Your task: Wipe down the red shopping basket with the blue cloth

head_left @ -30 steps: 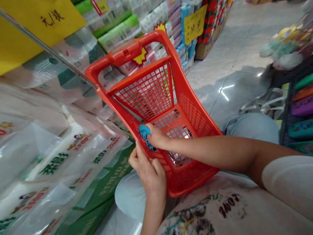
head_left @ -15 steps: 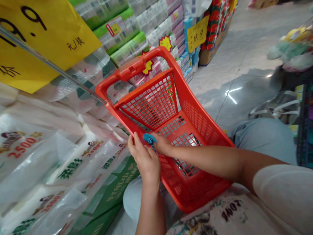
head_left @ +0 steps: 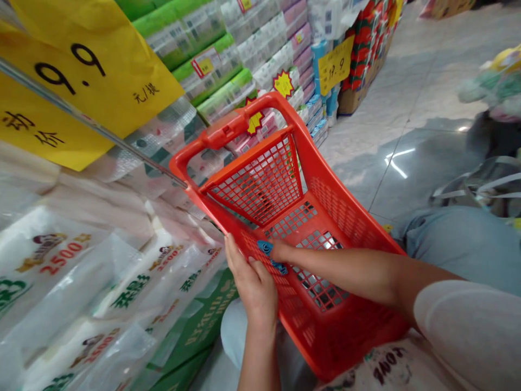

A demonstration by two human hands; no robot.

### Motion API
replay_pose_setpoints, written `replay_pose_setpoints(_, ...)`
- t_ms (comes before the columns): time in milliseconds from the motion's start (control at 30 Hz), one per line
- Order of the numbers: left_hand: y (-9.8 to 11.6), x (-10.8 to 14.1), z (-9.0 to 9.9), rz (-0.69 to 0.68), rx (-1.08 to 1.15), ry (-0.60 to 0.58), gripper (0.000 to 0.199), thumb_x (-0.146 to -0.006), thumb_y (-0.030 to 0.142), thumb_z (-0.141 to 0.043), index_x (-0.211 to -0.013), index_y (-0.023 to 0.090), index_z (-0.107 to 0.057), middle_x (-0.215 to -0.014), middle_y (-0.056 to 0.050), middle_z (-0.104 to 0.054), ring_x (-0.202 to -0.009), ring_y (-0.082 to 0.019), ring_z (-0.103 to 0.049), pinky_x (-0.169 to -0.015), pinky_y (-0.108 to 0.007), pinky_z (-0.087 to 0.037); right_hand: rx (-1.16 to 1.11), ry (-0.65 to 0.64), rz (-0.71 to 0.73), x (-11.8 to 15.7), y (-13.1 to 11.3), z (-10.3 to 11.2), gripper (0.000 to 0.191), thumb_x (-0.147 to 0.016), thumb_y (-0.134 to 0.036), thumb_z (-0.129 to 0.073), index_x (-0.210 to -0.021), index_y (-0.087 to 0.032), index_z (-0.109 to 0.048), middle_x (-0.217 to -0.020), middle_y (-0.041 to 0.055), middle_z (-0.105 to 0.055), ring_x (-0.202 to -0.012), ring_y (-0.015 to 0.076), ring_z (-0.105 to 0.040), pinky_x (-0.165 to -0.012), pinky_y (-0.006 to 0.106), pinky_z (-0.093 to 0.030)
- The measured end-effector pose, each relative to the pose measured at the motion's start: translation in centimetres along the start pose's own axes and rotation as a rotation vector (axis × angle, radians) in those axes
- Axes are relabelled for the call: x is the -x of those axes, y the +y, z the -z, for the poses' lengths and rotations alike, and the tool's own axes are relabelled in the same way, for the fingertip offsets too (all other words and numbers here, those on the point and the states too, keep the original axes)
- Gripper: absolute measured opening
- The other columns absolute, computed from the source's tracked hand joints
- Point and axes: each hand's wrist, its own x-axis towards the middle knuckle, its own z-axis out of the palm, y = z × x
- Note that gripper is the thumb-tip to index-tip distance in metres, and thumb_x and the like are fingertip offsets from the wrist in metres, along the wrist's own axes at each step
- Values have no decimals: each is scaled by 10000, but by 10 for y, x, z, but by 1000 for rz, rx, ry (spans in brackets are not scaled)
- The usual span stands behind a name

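A red plastic shopping basket (head_left: 345, 187) lies tilted in front of me, its handle at the far end. My left hand (head_left: 255, 285) is closed over its left rim, fingers on the outer side and thumb toward the inside. Inside the basket, my right hand (head_left: 280, 252) holds a blue patterned cloth (head_left: 265, 248) against the left lattice wall. Part of the cloth hangs below the fingers. My right fingertips are mostly hidden by the hand and the cloth.
White plastic-wrapped paper packs (head_left: 134, 282) are stacked close on the left, with a green carton (head_left: 203, 320) beside them. Yellow price signs (head_left: 93, 70) and a metal rod (head_left: 134, 149) reach near the handle. A grey tiled floor (head_left: 378, 108) extends right.
My right hand with the blue cloth has moved down from near the left rim, deeper along the inner wall. My left hand stays on the rim. The view has shifted slightly.
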Motion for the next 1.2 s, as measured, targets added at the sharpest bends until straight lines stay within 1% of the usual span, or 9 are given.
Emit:
replay_pose_setpoints(67, 0, 0, 1, 11, 16, 6, 710, -885, 67, -412, -1575, 191, -302, -1628, -111, -339, -1524, -206, -291, -1275, -406, -218, -51, 45, 48, -21, -13, -4, 362, -819, -133, -609, -1147, -247, -709, -1015, 10, -752, -969, 191, -688, -861, 283, -541)
replay_pose_setpoints(233, -2, -1, 2, 7, 14, -21, 691, -905, 77, -413, -1576, 194, -300, -1631, -110, -338, -1524, -214, -293, -1270, -404, -237, -152, 157, 242, -54, -44, -7, 588, -872, -94, -491, -1412, -321, -532, -1379, -46, -621, -1247, 112, -574, -1060, 242, -453)
replay_pose_setpoints(433, -3, -1, 2, 26, 2, -10, 655, -935, 96, -395, -1575, 192, -292, -1615, -111, -363, -1511, -195, -321, -1263, -375, -252, -100, 103, 157, -54, -31, -2, 343, -753, -77, -639, -1051, -216, -739, -972, 35, -760, -970, 225, -696, -897, 320, -551)
replay_pose_setpoints(567, -2, -1, 1, 57, 0, -6, 638, -945, 112, -391, -1571, 188, -296, -1613, -114, -368, -1506, -199, -331, -1261, -378, -259, -118, 156, 280, -74, -64, 6, 546, -848, -99, -532, -1344, -315, -603, -1299, -30, -669, -1199, 140, -609, -1060, 262, -458)
replay_pose_setpoints(667, -3, -1, 1, 75, 15, -11, 640, -950, 125, -391, -1577, 195, -282, -1620, -113, -357, -1506, -207, -332, -1259, -389, -266, -96, 161, 340, -80, -69, 6, 648, -856, -77, -480, -1452, -331, -497, -1446, -44, -566, -1310, 99, -521, -1123, 230, -383)
replay_pose_setpoints(833, -1, -2, 2, 97, 44, -6, 663, -943, 124, -400, -1585, 221, -265, -1629, -101, -344, -1504, -216, -338, -1257, -394, -273, -13, 72, 173, -82, -65, 6, 351, -791, -122, -594, -1110, -196, -719, -1052, 53, -749, -1000, 234, -684, -901, 328, -532)
replay_pose_setpoints(900, -1, -2, 2, 109, 64, -7, 668, -944, 123, -399, -1588, 232, -258, -1635, -89, -336, -1506, -215, -333, -1258, -393, -274, -12, 79, 187, -86, -78, 10, 354, -819, -158, -592, -1144, -239, -708, -1063, 28, -746, -1002, 218, -680, -884, 307, -530)
replay_pose_setpoints(1033, -3, -2, 1, 111, 122, 3, 666, -946, 124, -400, -1588, 232, -261, -1635, -82, -339, -1504, -209, -339, -1257, -386, -275, -21, 126, 258, -80, -93, 15, 478, -896, -172, -510, -1337, -337, -593, -1276, -29, -675, -1137, 152, -619, -948, 247, -489)
replay_pose_setpoints(1200, -6, 0, -2, 131, 169, 18, 677, -960, 145, -398, -1602, 230, -199, -1662, -90, -276, -1520, -196, -306, -1263, -370, -244, 52, 50, 167, -61, -76, 15, 213, -841, -173, -583, -999, -188, -725, -873, 35, -733, -812, 201, -659, -754, 282, -528)
